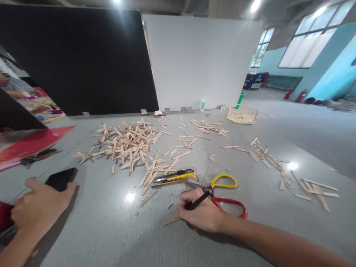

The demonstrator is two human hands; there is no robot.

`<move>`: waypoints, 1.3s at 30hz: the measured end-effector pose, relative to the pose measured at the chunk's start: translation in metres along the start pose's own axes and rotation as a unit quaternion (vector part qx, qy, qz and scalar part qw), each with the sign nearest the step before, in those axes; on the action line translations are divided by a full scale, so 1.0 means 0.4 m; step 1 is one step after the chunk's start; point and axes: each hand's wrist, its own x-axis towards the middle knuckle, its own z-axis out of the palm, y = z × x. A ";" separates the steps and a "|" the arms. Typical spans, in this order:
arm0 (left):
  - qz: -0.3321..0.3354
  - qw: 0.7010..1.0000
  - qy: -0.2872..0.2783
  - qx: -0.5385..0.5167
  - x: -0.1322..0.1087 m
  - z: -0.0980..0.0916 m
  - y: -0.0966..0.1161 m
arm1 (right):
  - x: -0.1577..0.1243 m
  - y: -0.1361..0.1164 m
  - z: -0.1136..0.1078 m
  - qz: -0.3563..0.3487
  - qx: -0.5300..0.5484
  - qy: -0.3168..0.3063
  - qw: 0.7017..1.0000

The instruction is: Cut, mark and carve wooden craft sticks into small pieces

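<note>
My right hand (201, 213) is closed around a black pen (198, 200), low over the table. A wooden craft stick (171, 221) pokes out from beneath its fingers. Just behind this hand lie scissors with one yellow and one red handle (225, 180), partly covered by it. A yellow and black utility knife (175, 177) lies beyond, close to the scissors' blades. At the left, my left hand (41, 204) has its thumb and forefinger around the near end of a black phone (62, 178). Its other fingers reach toward a red object (5, 216) at the frame's edge.
A large heap of craft sticks (128, 142) covers the left middle of the table, with loose sticks (317, 187) scattered rightward. A polygonal stick frame (241, 115) and a small bottle (203, 105) stand at the back. Black (83, 59) and white panels (197, 63) rise behind.
</note>
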 end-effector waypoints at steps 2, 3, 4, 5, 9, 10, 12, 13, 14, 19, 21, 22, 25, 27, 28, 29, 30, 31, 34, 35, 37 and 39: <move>-0.003 0.999 -0.031 0.020 -0.007 -0.031 0.021 | 0.001 0.001 0.000 0.000 -0.007 0.001 1.000; 0.001 0.999 -0.040 0.024 -0.011 -0.045 0.030 | 0.001 0.002 -0.001 -0.001 -0.011 0.001 1.000; -0.004 0.999 -0.044 0.029 -0.015 -0.056 0.037 | 0.001 0.002 -0.001 -0.002 -0.015 0.001 1.000; 0.002 0.998 -0.050 0.030 -0.019 -0.065 0.041 | 0.002 0.002 -0.002 -0.003 -0.019 0.001 1.000; 0.010 0.998 -0.064 0.028 -0.027 -0.080 0.045 | 0.001 0.002 -0.004 0.000 -0.025 -0.005 1.000; 0.010 0.997 -0.066 0.027 -0.027 -0.081 0.044 | 0.000 0.003 -0.004 0.003 -0.026 -0.006 1.000; 0.007 0.997 -0.067 0.025 -0.025 -0.082 0.043 | -0.001 0.003 -0.005 0.007 -0.027 -0.007 1.000; 0.005 0.997 -0.068 0.025 -0.023 -0.083 0.043 | -0.001 0.002 -0.005 0.008 -0.029 -0.007 1.000; 0.004 0.997 -0.068 0.024 -0.022 -0.084 0.043 | -0.002 0.001 -0.006 0.006 -0.032 -0.006 0.999; 0.007 0.998 -0.067 0.017 -0.023 -0.089 0.043 | -0.002 -0.012 -0.007 -0.037 -0.060 0.013 0.997; 0.011 0.998 -0.062 0.017 -0.030 -0.089 0.042 | -0.005 -0.014 -0.004 -0.063 -0.076 0.027 0.995; 0.018 0.998 -0.058 0.018 -0.035 -0.089 0.040 | -0.008 -0.014 -0.001 -0.075 -0.084 0.035 0.993; 0.048 0.998 -0.030 0.021 -0.056 -0.090 0.036 | -0.027 -0.005 0.009 -0.100 -0.105 0.062 0.987; 0.050 0.999 0.006 0.020 -0.070 -0.092 0.033 | -0.045 0.002 0.016 -0.111 -0.115 0.075 0.984; 0.047 0.999 0.017 0.017 -0.076 -0.093 0.030 | -0.055 0.006 0.018 -0.118 -0.120 0.078 0.983; 0.049 0.998 0.027 0.011 -0.080 -0.092 0.026 | -0.064 0.009 0.021 -0.128 -0.125 0.078 0.981; 0.057 0.998 0.041 0.001 -0.083 -0.089 0.021 | -0.071 0.011 0.023 -0.140 -0.131 0.075 0.979; 0.101 0.992 0.066 -0.035 -0.084 -0.086 0.016 | -0.078 0.011 0.025 -0.152 -0.138 0.071 0.976; 0.193 0.972 0.089 -0.098 -0.078 -0.071 0.003 | -0.085 0.008 0.029 -0.190 -0.162 0.062 0.966; 0.211 0.967 0.093 -0.113 -0.073 -0.067 0.000 | -0.085 0.005 0.030 -0.201 -0.171 0.060 0.963; 0.236 0.957 0.103 -0.137 -0.063 -0.065 0.000 | -0.080 0.000 0.030 -0.218 -0.188 0.060 0.956; 0.256 0.947 0.115 -0.158 -0.060 -0.069 0.005 | -0.075 -0.001 0.029 -0.229 -0.200 0.062 0.951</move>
